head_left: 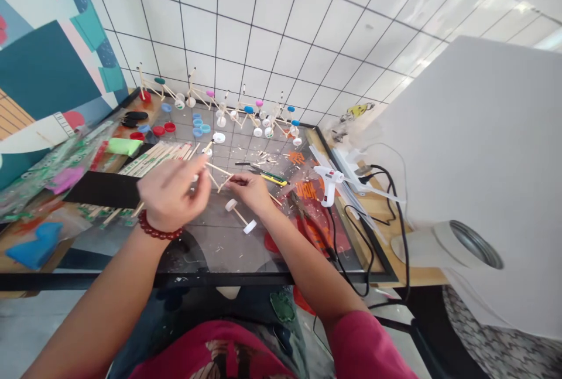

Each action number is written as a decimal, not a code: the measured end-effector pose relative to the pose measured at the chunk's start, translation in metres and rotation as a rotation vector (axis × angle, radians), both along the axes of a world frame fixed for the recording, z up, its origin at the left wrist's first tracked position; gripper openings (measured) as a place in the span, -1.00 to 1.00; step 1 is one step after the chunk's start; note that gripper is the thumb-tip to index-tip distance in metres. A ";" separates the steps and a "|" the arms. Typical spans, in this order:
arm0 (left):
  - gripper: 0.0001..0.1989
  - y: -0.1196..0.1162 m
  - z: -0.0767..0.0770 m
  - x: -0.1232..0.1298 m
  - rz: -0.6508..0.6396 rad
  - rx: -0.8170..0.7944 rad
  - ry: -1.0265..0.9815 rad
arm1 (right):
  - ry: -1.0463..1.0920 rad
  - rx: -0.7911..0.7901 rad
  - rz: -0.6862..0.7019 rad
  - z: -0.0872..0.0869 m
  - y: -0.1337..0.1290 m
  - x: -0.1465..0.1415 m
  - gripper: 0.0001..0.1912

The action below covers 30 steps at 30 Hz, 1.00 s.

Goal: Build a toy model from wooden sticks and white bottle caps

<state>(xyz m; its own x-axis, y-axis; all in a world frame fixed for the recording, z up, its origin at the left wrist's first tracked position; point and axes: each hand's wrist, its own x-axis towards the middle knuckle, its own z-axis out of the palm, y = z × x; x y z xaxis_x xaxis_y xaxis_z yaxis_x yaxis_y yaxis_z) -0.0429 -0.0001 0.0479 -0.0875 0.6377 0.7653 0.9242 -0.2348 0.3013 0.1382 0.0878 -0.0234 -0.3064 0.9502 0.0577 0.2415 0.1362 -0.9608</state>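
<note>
My right hand (251, 190) pinches a small frame of wooden sticks (219, 169) over the table. My left hand (175, 188), slightly blurred and wearing a red bead bracelet, is closed beside the frame's upper left end. Its fingertips hide whatever they may hold; a bit of white shows between the fingers. Just below the right hand lies a stick axle (239, 215) with a white bottle cap at each end. A white cap (219, 137) lies beyond my hands, near an upright stick with a dark tip.
Several stick-and-cap models (248, 111) line the tiled wall. Loose blue caps (201, 127) and red caps (169, 127) lie back left, sticks (160, 156) left. To the right are a yellow cutter (274, 179), pliers (309, 221) and a white glue gun (329, 183) with trailing cables.
</note>
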 end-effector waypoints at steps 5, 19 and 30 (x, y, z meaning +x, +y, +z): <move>-0.47 0.018 -0.005 -0.036 -0.017 0.035 -0.288 | 0.010 -0.029 -0.005 -0.004 0.002 -0.003 -0.98; -0.32 0.057 -0.032 -0.036 -0.411 -0.546 -0.519 | 0.037 0.044 -0.048 -0.003 0.011 0.000 -0.84; -0.82 0.053 -0.028 -0.016 -0.296 -0.458 -0.460 | 0.032 0.117 -0.018 -0.014 0.016 0.002 -0.80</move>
